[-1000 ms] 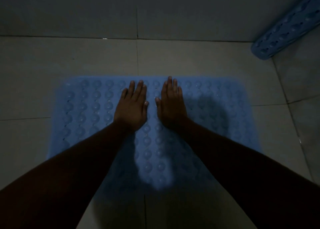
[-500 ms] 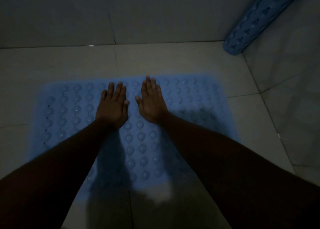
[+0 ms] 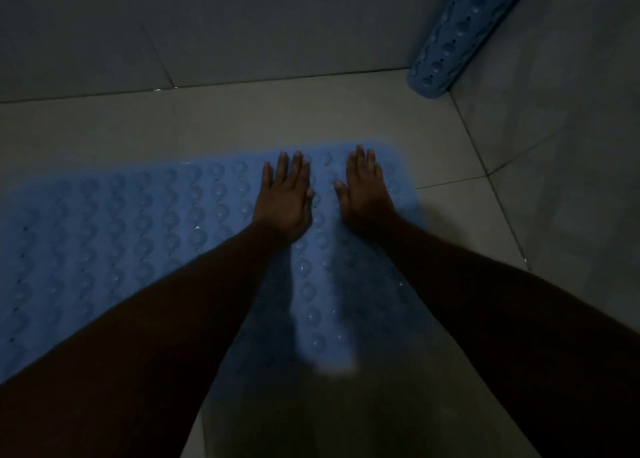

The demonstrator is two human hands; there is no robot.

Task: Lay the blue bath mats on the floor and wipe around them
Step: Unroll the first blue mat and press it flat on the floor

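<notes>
Both hands, left hand (image 3: 284, 198) and right hand (image 3: 365, 191), press flat with straight fingers on the blue bath mat (image 3: 145, 236) lying on the floor (image 3: 242, 121). A rolled mat (image 3: 453, 38) leans in the far right corner. Uneven pressure could leave suction cups unseated, so the mat might slide.

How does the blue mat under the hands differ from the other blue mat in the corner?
The mat under the hands lies spread flat on the floor; the corner mat is rolled into a tube, tilted up against the wall. The left hand and right hand press on the flat mat; nobody touches the rolled one. Both are blue with rows of round bumps.
</notes>
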